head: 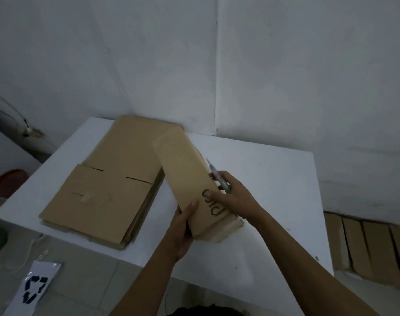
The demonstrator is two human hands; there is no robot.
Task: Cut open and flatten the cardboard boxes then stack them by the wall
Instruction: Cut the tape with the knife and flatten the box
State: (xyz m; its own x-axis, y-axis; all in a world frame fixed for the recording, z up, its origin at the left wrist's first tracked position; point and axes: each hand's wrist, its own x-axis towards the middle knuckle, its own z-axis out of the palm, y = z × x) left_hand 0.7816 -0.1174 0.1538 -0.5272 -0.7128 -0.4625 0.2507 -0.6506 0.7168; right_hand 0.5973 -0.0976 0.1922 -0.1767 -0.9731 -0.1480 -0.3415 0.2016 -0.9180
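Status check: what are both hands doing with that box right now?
Left hand grips narrow box. Right hand steadies it, holding cutter. Flattened stack beside, near wall.

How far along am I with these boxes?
Done: a pile of flattened boxes lies on the table near the wall. In hand: both hands, left and right, hold one box; the right also holds a cutter. Left: more cardboard on the floor.

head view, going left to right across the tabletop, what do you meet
stack of flattened boxes → left hand → box being held → right hand with a cutter → bare white table
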